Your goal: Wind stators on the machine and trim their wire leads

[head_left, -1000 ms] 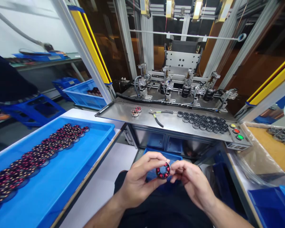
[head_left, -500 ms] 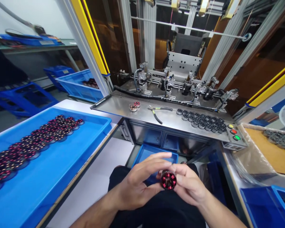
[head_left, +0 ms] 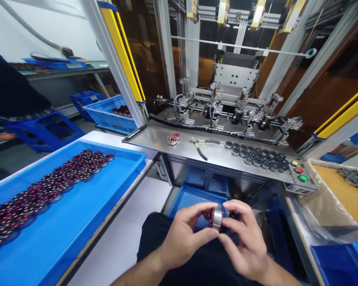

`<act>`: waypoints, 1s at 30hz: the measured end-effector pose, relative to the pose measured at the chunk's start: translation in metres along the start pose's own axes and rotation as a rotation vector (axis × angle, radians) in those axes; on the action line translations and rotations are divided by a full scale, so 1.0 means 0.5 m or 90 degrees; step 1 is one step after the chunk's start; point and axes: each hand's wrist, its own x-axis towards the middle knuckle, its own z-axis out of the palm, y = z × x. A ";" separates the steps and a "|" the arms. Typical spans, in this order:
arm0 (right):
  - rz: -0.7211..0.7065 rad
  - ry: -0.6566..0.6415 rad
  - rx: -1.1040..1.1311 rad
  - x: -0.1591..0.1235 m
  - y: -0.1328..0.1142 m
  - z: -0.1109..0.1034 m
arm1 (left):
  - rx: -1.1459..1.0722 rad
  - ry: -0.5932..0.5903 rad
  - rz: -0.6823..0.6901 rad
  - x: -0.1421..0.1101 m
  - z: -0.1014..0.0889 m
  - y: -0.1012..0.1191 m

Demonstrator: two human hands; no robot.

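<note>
A small round wound stator (head_left: 215,217), red coils with a silver side band, sits edge-on between both hands over my lap. My left hand (head_left: 183,235) pinches it from the left with thumb and fingers. From the right, my right hand (head_left: 245,238) curls its fingers round the stator. A large blue tray (head_left: 86,214) at my left carries several rows of similar red-wound stators (head_left: 52,182).
A steel machine shelf (head_left: 164,141) ahead bears two wound stators (head_left: 173,138), pliers (head_left: 200,145), several dark bare cores (head_left: 258,155) and coloured buttons (head_left: 298,170). A blue bin (head_left: 187,196) sits below the shelf. Another person's dark sleeve (head_left: 12,93) shows at far left.
The stator has been turned from facing me to edge-on, so its silver side shows. Both hands have closed tighter round it, and my view has shifted a little.
</note>
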 end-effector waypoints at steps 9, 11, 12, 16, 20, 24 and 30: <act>0.200 0.048 0.251 0.024 -0.017 0.007 | 0.393 0.075 0.282 -0.010 -0.009 0.011; 0.278 0.054 0.296 0.026 -0.019 0.007 | 0.345 0.058 0.243 -0.012 -0.007 0.010; 0.317 0.056 0.323 0.026 -0.020 0.007 | 0.305 0.049 0.215 -0.013 -0.005 0.010; 0.382 0.044 0.423 0.020 -0.016 0.005 | 0.133 0.014 0.113 -0.011 0.000 0.004; 0.358 0.036 0.493 0.009 -0.008 -0.009 | 0.172 0.014 0.149 -0.009 -0.003 0.000; 0.291 -0.073 0.466 0.012 -0.007 -0.027 | 0.343 0.034 0.248 -0.009 -0.009 0.005; 0.201 -0.120 0.300 0.047 -0.010 -0.023 | 0.452 0.021 0.391 -0.004 -0.005 0.020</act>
